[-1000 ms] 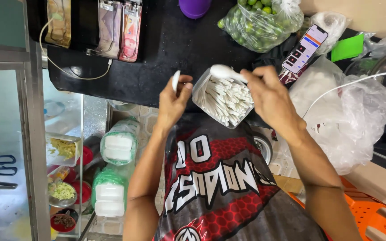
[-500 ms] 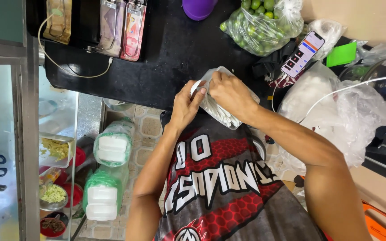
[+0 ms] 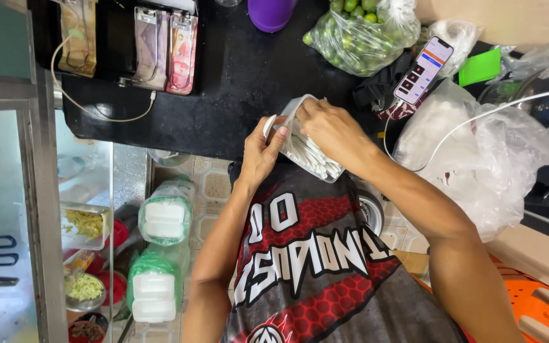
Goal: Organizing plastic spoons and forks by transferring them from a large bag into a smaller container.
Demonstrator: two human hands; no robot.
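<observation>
We are closing the spoon bag (image 3: 312, 155) over the worktop (image 3: 236, 82): left hand (image 3: 260, 152) pinches its edge, right hand (image 3: 332, 130) clamps the top, fingers together; next, a firm fold.

Bright even daylight, soft shadows; glare on glass case (image 3: 7, 190) at left; edges bent by wide lens.

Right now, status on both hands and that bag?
Left hand holds a white plastic spoon. Right hand grips the clear bag of white spoons. Nothing blocking.
</observation>
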